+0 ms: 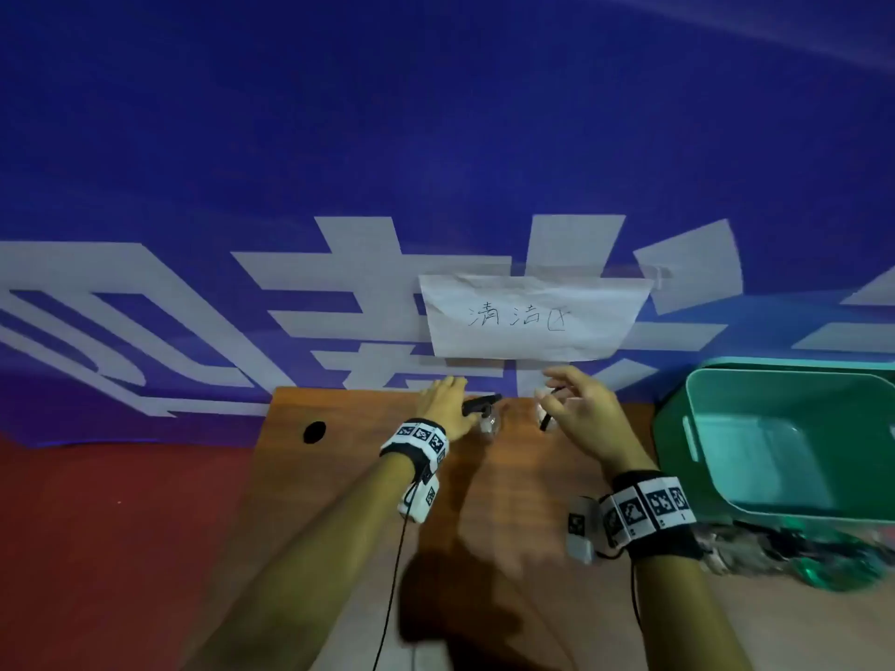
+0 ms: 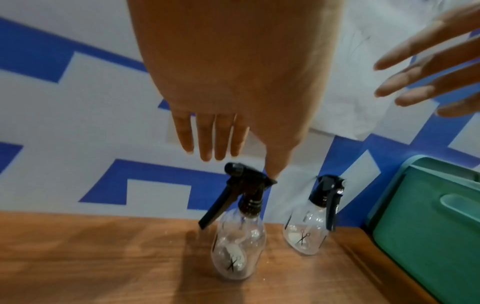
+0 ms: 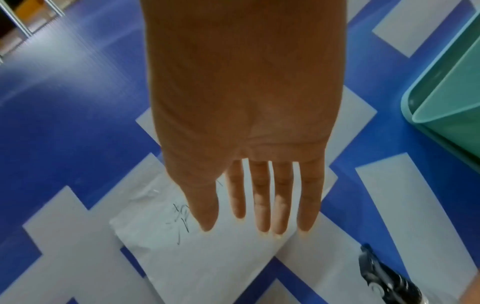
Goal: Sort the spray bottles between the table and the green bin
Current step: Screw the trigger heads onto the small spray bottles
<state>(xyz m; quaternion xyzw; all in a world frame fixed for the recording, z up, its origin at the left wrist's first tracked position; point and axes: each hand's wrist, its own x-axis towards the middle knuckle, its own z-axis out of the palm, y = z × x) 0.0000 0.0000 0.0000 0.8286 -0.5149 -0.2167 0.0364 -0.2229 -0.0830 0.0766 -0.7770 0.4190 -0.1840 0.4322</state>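
Observation:
Two clear spray bottles with black trigger heads stand upright near the far edge of the wooden table (image 1: 363, 477). My left hand (image 1: 448, 399) hovers over the left bottle (image 2: 239, 246) with its fingers straight. Its thumb tip is at the bottle's black spray head, and nothing is gripped. The right bottle (image 2: 309, 232) stands free beside it. My right hand (image 1: 566, 394) is spread open above that bottle and holds nothing. In the right wrist view only the black spray head (image 3: 384, 275) shows, at the lower right. The green bin (image 1: 697, 428) sits right of the table, and no bottle shows inside it.
A paper sign (image 1: 528, 317) with handwriting hangs on the blue and white banner wall just behind the bottles. The table has a round hole (image 1: 314, 432) at its far left. A blurred dark bundle (image 1: 823, 554) lies in front of the bin. Red floor lies to the left.

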